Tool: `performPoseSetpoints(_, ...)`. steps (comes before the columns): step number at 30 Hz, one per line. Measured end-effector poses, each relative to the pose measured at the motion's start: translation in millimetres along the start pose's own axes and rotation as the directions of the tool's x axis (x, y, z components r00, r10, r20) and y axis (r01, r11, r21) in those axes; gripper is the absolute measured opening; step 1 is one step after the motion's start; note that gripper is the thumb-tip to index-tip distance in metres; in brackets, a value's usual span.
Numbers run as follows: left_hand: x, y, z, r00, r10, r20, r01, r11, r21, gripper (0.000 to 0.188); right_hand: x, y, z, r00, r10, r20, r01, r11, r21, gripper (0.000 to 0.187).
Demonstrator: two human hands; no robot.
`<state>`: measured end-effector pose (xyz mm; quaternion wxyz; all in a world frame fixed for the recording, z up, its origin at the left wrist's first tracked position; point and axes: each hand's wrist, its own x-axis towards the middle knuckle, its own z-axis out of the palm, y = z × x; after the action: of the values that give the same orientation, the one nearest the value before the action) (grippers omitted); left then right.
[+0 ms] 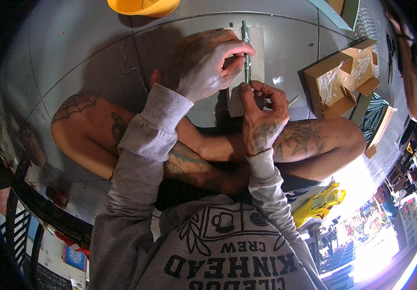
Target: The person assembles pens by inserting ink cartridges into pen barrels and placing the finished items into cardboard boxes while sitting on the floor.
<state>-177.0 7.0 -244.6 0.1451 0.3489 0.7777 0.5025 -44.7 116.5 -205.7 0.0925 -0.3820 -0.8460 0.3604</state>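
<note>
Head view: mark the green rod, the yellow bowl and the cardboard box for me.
Green rod (247, 68): head view, on its shaft between the two hands.
Yellow bowl (132, 8): head view, on its outer wall.
Cardboard box (341, 106): head view, on its lower flap.

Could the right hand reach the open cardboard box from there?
Probably yes: nothing tall seems to stand between the right hand and the cardboard box. That hand is busy at the lower end of the green stick, though, and may need to let go first.
</note>
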Motion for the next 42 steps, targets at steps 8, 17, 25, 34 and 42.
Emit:
performPoseSetpoints(8, 1.9, 1.3, -4.4, 0.999, 0.003, 0.037, -0.005, 0.998, 0.061, 0.019, 0.3, 5.4, 4.9, 0.998, -0.032, -0.051, 0.033, 0.999, 0.012, 0.011)
performPoseSetpoints(17, 1.2, 2.2, -5.4, 1.0, 0.003, 0.029, -0.006, 0.995, 0.101, 0.017, 0.3, 1.4, 7.1, 0.998, -0.026, -0.062, 0.022, 0.998, -0.054, 0.014)
performPoseSetpoints(25, 2.4, 9.3, -2.4, 1.0, -0.007, -0.028, 0.01, 0.995, 0.096, 0.017, -0.8, 2.8, 8.8, 0.997, -0.045, -0.06, 0.04, 0.995, -0.09, 0.015)
performPoseSetpoints(34, 6.4, 12.6, -8.3, 0.994, -0.107, 0.018, 0.104, 0.99, 0.093, 0.016, -2.0, 2.3, 10.7, 0.996, -0.07, -0.056, 0.064, 0.993, -0.101, 0.017)
performPoseSetpoints(42, 6.9, 13.6, -8.4, 0.995, -0.094, -0.015, 0.095, 0.989, 0.114, 0.016, -3.8, 1.3, 9.5, 1.0, 0.015, -0.027, -0.015, 1.0, 0.011, 0.009)
